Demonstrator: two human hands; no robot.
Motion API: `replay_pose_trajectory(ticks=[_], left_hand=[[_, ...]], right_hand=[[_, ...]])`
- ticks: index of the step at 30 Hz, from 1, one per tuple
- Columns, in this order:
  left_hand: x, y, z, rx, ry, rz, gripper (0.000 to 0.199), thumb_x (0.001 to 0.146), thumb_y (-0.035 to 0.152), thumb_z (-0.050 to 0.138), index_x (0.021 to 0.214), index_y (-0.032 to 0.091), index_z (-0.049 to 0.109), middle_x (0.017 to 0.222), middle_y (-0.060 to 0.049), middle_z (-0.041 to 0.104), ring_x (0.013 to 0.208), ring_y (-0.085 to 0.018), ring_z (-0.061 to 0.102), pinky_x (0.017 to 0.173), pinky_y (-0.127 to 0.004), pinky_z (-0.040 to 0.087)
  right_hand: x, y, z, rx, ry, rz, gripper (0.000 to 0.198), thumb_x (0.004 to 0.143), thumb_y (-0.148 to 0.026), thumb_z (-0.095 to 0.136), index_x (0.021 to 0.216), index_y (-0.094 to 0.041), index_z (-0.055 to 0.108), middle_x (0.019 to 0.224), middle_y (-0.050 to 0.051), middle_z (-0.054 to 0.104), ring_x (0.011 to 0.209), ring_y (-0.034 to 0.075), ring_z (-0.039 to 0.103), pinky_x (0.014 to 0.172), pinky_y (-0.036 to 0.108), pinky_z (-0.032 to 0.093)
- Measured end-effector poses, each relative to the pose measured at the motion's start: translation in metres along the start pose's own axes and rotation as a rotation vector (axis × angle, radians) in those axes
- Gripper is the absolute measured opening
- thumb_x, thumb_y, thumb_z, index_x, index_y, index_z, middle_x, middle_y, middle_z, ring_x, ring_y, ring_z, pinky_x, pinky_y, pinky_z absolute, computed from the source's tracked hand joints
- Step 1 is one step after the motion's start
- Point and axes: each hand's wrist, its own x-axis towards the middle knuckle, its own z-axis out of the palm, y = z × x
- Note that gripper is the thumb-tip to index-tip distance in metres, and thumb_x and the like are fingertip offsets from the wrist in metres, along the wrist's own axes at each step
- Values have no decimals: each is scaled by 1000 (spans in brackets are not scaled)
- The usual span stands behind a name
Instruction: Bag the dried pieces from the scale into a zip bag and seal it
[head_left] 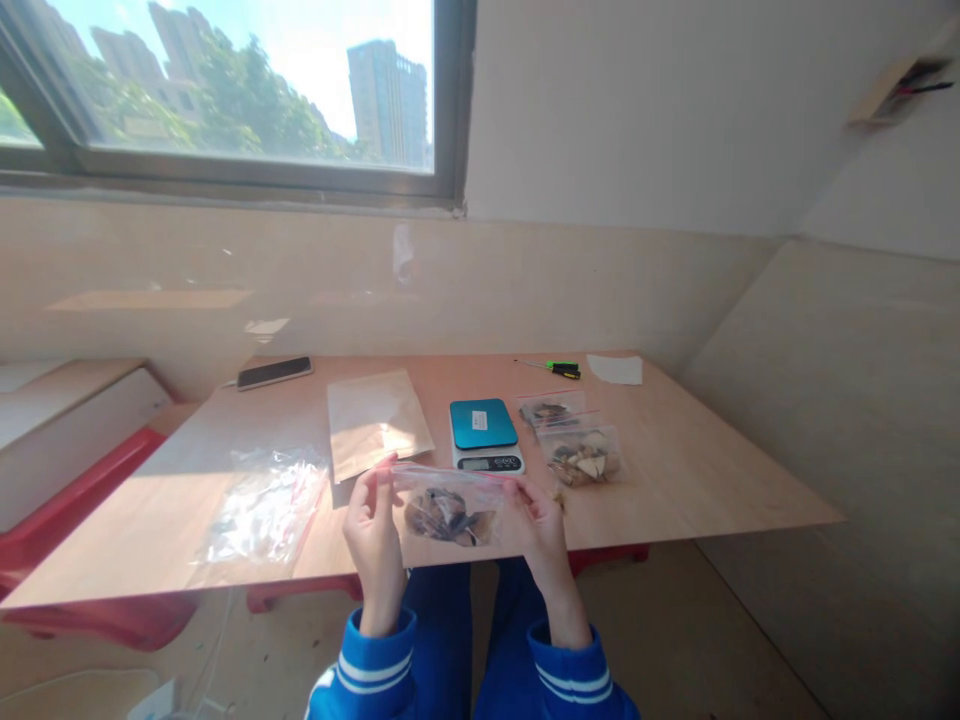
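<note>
Between my two hands hangs a clear zip bag with dark brown dried pieces in it. My left hand pinches the bag's top left corner, and my right hand grips the top right corner along the pink zip strip. Just beyond the bag stands a kitchen scale with a blue plate and a small display. Two more filled zip bags lie right of the scale: one with pale and brown pieces, the other with darker pieces behind it.
A brown paper envelope lies left of the scale, with a pile of clear plastic bags beside it. Along the table's back edge are a phone, screwdrivers and a white paper piece. Red stools stand below.
</note>
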Motion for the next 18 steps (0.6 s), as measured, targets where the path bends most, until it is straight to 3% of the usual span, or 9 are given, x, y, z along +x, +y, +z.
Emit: replay_pose_trajectory(ticks=[8,14,18], left_hand=[[7,-12,-13,-51,-129,-81,34,77,49,66,87,16,65,72,-2,69,69,-16,64,64,-25,47],[-1,-8,-8,-101,-109,-132,37,77,51,64,86,16,65,65,0,65,61,-13,61,55,-22,43],[1,-11,-8,-180,-39,-184,40,74,52,68,88,14,66,68,-1,67,62,-13,63,60,-23,46]], right_hand=[[-2,5,-11,-328,157,-122,33,88,-46,54,90,-19,72,91,9,74,88,24,68,78,32,53],[-1,4,-3,-111,214,-34,33,83,-50,59,83,-19,68,81,8,75,76,23,71,69,31,56],[1,4,-2,-25,107,9,33,79,-50,64,84,-18,71,82,9,76,74,24,72,71,33,58]])
